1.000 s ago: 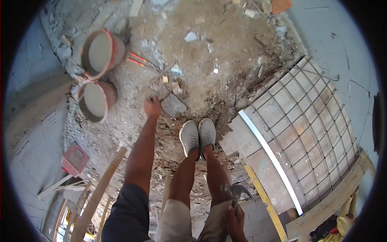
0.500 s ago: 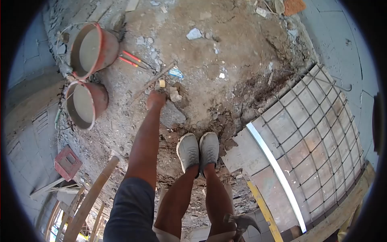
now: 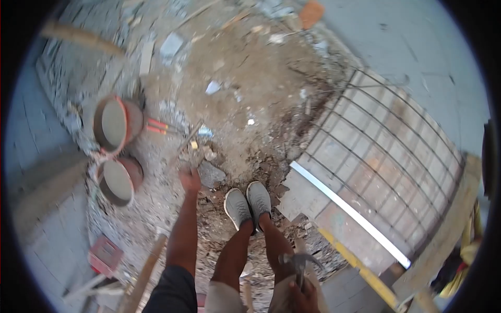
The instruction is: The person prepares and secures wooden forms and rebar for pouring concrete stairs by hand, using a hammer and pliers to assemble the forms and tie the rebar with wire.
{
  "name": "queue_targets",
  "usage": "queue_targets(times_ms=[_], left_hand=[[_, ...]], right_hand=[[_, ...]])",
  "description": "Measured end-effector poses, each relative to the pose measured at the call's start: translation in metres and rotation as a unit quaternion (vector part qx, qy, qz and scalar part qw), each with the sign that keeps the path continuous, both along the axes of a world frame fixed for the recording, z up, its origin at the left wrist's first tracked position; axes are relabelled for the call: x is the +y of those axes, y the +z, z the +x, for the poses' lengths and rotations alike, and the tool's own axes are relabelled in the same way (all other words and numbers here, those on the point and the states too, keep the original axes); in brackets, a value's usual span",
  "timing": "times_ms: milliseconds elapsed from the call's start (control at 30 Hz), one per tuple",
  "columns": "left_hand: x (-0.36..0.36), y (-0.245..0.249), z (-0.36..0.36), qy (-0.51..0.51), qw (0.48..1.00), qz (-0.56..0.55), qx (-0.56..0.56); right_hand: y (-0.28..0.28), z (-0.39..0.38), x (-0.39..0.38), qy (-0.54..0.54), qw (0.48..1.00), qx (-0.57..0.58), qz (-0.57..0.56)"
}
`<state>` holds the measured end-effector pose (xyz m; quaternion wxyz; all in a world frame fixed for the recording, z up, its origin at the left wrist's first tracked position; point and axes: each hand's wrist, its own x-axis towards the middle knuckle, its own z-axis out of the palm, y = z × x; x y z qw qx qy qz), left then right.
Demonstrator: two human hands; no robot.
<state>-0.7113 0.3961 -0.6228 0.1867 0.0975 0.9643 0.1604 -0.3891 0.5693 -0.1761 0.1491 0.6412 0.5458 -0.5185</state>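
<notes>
My left hand (image 3: 190,179) is low over the rubble, just left of a flat grey stone (image 3: 211,174). Its fingers look curled in, but blur hides whatever they may hold. At the bottom of the view, my right hand (image 3: 305,300) grips a claw hammer (image 3: 300,261) by the handle, head upward, in front of my right leg. Beyond the left hand are a thin bar (image 3: 193,133), a small yellowish block (image 3: 194,145), a blue-and-white wrapper (image 3: 205,132) and red-handled pliers or cutters (image 3: 157,126).
Two reddish buckets (image 3: 134,121) (image 3: 134,169) of greyish contents stand at left. A steel mesh (image 3: 383,136) lies over boards at right, beside a shiny metal strip (image 3: 349,213) and a yellow bar (image 3: 360,267). Wooden poles (image 3: 143,274) and a red box (image 3: 106,254) are lower left.
The view has shifted and blurred. My left hand has drawn back from beside the yellowish block to the stone's left side. My right hand on the hammer has come into view.
</notes>
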Motion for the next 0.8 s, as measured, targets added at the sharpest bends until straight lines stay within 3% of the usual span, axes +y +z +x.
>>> queue_targets(times_ms=[33, 67, 100, 133, 167, 200, 267, 300, 333, 367, 400, 467, 600, 667, 733, 767, 800], left_hand=[[-0.007, 0.026, 0.019, -0.055, 0.998, 0.018, -0.022], [-0.033, 0.022, 0.041, -0.023, 0.994, 0.077, -0.071], [-0.009, 0.106, 0.048, -0.002, 0.976, 0.093, -0.197], [0.005, 0.168, 0.060, -0.014, 0.978, 0.086, -0.187], [-0.029, 0.158, 0.077, -0.083, 0.979, 0.107, -0.151], [-0.021, 0.205, 0.079, -0.047, 0.955, 0.118, -0.268], [-0.036, 0.231, 0.087, 0.011, 0.898, 0.233, -0.372], [-0.020, 0.270, 0.082, -0.045, 0.893, 0.225, -0.388], [-0.006, 0.316, 0.080, 0.004, 0.882, 0.215, -0.419], [0.011, 0.353, 0.075, 0.061, 0.870, 0.204, -0.445], [0.023, 0.371, 0.069, 0.026, 0.870, 0.198, -0.451], [0.031, 0.408, 0.052, -0.029, 0.867, 0.171, -0.467], [0.059, 0.442, 0.039, -0.060, 0.876, 0.129, -0.462], [0.078, 0.443, 0.034, -0.109, 0.874, 0.135, -0.454], [0.111, 0.449, 0.046, -0.117, 0.886, 0.129, -0.431], [0.130, 0.439, 0.049, -0.134, 0.879, 0.135, -0.436], [0.148, 0.424, 0.050, -0.284, 0.888, 0.141, -0.334]], right_hand=[[0.008, -0.009, 0.006, -0.044, 0.995, -0.041, -0.079], [0.018, -0.013, 0.010, -0.094, 0.980, -0.077, -0.155], [0.008, 0.001, 0.000, -0.085, 0.992, -0.014, -0.094], [0.011, 0.006, -0.004, -0.089, 0.992, -0.018, -0.087], [0.014, 0.011, -0.007, -0.093, 0.992, -0.023, -0.080], [-0.005, 0.026, -0.027, -0.061, 0.990, 0.048, 0.120], [0.006, 0.037, -0.030, -0.074, 0.995, -0.048, 0.043], [0.006, 0.044, -0.034, -0.093, 0.993, -0.042, 0.060], [0.009, 0.048, -0.032, -0.104, 0.991, -0.034, 0.077], [0.032, 0.046, -0.025, -0.112, 0.988, -0.021, 0.101], [0.066, 0.047, -0.012, -0.114, 0.986, -0.007, 0.122], [0.149, 0.061, 0.024, -0.088, 0.994, 0.039, 0.059], [0.269, 0.131, 0.058, -0.072, 0.937, 0.102, 0.325], [0.355, 0.177, 0.072, -0.102, 0.951, 0.046, 0.287], [0.417, 0.219, 0.067, -0.156, 0.830, 0.047, 0.533], [0.441, 0.246, 0.064, -0.216, 0.783, 0.032, 0.582], [0.471, 0.264, 0.060, -0.298, 0.742, 0.036, 0.599]])
